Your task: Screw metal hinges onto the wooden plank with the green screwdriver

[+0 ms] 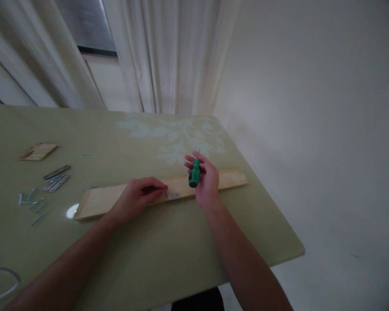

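The left hand [141, 191] is pinching its fingertips narrowly at the left end of a plate [173, 196], which is lying along the board's [103, 198] near edge, between the two hands; I cannot tell whether those fingertips are gripping a screw. The right hand [207, 179] is holding a screwdriver [194, 173], its tip pointing forward, apart from the plate. Screws [29, 202] are lying well left of the left hand. To do this well, I'd be keeping the plate from sliding, any screw upright, and the screwdriver straight in line with it.
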### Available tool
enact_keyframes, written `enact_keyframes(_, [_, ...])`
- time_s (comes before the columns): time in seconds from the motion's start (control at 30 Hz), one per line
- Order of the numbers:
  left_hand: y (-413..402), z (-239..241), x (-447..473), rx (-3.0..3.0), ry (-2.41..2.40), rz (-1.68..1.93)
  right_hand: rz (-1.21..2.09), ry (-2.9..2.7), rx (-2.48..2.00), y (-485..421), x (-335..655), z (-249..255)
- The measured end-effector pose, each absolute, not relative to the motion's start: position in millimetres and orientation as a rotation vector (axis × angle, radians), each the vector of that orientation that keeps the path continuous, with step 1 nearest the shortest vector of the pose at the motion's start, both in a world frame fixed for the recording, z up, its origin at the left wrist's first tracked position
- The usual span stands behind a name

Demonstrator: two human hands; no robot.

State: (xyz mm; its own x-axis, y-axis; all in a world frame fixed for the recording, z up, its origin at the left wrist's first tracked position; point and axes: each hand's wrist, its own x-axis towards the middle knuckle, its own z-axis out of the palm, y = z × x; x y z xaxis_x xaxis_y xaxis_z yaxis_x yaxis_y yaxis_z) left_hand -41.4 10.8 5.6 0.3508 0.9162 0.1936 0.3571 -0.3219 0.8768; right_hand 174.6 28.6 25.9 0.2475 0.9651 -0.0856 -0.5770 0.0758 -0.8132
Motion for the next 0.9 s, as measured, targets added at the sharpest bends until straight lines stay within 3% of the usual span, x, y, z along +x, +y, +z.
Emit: enact_keyframes(0.9, [8.0,1.5,-47.8,2.002,1.023,0.844,1.267,-0.759,-0.707,19.1,172.7,31.9])
